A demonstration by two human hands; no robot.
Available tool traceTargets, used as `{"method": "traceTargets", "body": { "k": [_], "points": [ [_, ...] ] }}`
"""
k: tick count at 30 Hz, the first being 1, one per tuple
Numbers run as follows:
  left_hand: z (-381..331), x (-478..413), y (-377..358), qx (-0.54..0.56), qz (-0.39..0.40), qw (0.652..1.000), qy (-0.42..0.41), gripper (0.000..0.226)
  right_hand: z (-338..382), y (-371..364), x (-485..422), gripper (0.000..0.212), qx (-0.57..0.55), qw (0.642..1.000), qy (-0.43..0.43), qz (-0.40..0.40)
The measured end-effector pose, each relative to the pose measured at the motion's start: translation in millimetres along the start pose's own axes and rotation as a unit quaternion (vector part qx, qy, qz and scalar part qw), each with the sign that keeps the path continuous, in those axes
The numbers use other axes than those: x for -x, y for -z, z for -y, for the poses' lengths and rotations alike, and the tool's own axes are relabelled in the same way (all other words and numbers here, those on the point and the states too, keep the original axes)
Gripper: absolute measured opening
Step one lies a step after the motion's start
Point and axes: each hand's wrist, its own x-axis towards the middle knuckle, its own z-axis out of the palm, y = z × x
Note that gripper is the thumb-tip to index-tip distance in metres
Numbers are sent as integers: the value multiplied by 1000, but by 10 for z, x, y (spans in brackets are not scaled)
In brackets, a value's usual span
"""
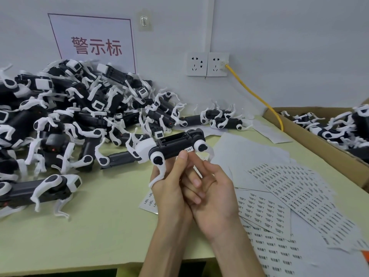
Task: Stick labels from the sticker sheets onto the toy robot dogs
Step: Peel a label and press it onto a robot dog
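1. While the left hand grasps one toy robot dog from below, its thumb lies on the dark body just beside a small white label.
2. The right hand touches this dog at the label with a fingertip. Its other fingers are curled, and I cannot tell if it pinches anything.
3. The sticker sheets lie on the green table, right of and below the held dog.
4. A big pile of dogs lies left of the held dog.
5. A cardboard box with more dogs stands far to its right.
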Motion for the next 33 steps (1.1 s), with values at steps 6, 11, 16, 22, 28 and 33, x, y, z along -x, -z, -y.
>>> {"method": "traceTargets", "body": {
  "k": [6,11,16,22,28,33],
  "points": [
    [23,-13,15,7,-10,1000,-1,32,-16,10,2,37,3,1000,-4,-6],
    [57,-28,40,4,-28,999,-17,32,-30,-12,16,36,14,1000,0,-9],
    [67,-40,53,-2,-61,998,-26,31,-46,-32,32,36,32,999,0,-13],
    [56,-35,57,6,-70,997,-32,28,-46,-31,27,38,45,999,-8,-7],
    [64,-44,58,5,-73,997,-29,28,-42,-21,28,38,49,999,-13,-5],
    [78,-70,66,22,-83,996,-33,36,-42,-23,28,39,66,998,-11,-9]
  ]
}}
